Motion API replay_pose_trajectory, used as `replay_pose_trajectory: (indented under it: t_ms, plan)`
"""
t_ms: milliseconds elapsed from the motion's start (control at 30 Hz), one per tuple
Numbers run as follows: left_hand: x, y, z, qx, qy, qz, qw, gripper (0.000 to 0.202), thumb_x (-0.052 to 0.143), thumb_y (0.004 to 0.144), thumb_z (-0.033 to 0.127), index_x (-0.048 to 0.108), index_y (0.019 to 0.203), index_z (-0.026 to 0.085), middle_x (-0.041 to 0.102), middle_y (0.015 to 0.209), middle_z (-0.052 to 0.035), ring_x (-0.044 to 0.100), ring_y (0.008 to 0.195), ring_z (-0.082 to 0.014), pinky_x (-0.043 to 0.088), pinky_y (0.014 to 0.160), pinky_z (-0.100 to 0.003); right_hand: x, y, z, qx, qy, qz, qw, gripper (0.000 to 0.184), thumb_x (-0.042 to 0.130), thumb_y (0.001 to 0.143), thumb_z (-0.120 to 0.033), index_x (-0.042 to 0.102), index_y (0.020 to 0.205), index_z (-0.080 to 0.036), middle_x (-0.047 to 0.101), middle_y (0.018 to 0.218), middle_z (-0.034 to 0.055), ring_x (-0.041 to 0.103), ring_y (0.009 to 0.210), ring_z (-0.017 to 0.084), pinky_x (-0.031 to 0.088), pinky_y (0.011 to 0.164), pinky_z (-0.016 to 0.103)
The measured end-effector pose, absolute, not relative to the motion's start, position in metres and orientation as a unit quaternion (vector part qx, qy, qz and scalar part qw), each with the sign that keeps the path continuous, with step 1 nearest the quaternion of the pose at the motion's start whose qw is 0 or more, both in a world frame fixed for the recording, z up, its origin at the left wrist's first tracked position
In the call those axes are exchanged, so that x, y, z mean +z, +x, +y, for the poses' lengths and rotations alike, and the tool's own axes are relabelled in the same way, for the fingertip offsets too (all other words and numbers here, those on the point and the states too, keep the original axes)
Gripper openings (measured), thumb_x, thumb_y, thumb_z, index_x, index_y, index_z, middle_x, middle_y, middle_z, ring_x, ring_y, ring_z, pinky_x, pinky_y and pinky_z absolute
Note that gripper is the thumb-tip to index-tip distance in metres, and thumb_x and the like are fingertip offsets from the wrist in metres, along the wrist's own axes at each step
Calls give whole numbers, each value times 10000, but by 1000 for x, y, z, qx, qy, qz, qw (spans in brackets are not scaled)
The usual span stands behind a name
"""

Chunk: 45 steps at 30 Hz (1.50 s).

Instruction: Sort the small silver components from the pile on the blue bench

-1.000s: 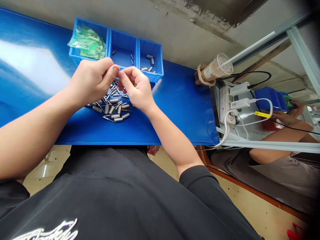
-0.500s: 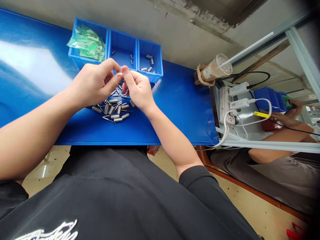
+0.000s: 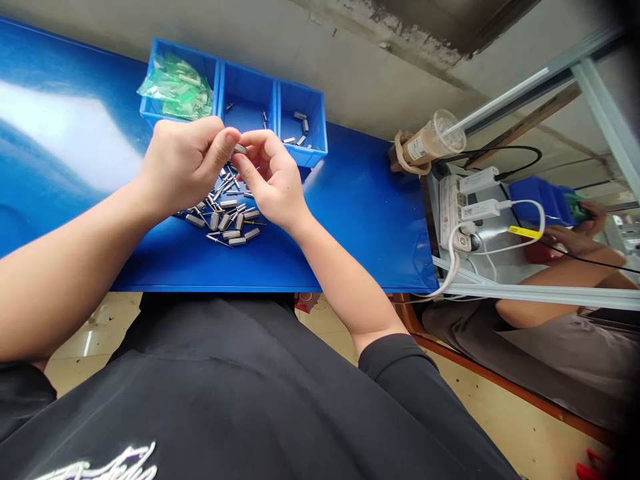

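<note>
My left hand (image 3: 183, 162) and my right hand (image 3: 273, 177) meet above a pile of small grey metal parts with thin leads (image 3: 227, 217) on the blue table (image 3: 350, 220). Between my left thumb and the right fingertips sits one small grey metal part (image 3: 241, 149), pinched by both hands. The pile lies just below and between the two hands, partly hidden by them.
Three blue bins stand at the back: the left bin (image 3: 157, 110) holds green bags (image 3: 176, 88), the middle bin (image 3: 247, 100) and right bin (image 3: 306, 127) hold a few metal parts. A plastic cup (image 3: 433, 139) and a power strip (image 3: 457, 210) with cables are at right. Another person's arm (image 3: 555, 287) is beyond the frame rail.
Both hands stayed together over the pile, dipping slightly and rising again. The small grey part now shows between the left thumb and right fingers.
</note>
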<state>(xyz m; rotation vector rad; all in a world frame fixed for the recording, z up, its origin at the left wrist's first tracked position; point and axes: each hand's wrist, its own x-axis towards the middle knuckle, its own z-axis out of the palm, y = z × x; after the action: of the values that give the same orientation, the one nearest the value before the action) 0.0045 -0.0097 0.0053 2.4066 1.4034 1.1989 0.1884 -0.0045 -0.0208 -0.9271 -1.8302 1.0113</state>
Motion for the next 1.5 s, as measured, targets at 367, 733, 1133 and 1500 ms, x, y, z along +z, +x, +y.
replay_pose_trajectory:
  t_ms: [367,733,1133,1500]
  plan:
    - [3,5,-8,399,811,425,58,570,312,1114,633,510,762,231,505,598,22,449,538,-112,336,544,-281,-10,189,-7,442,-374,-726,371,689,205,1074,-758,559,929,-185,596,870,25,675,850,114,650,894,309]
    - [1,5,-5,397,803,431,105,658,275,1093,734,488,734,225,528,623,11,465,549,-105,335,551,-276,-16,187,-9,421,-339,-716,443,498,569,1019,-678,588,1193,-212,702,1029,16,731,957,131,671,937,325]
    - [2,2,-9,356,795,462,166,469,403,1105,628,615,1159,213,713,775,25,693,758,-130,527,740,-265,-15,191,-5,428,-365,-688,458,647,429,1008,-780,629,1008,-165,620,815,-16,646,747,72,610,783,235]
    - [1,7,-9,369,807,445,118,466,501,1037,646,669,980,216,719,736,22,632,650,-113,528,659,-259,-13,191,-4,444,-412,-670,429,718,296,1032,-801,558,809,-171,522,728,-10,648,780,96,600,818,267]
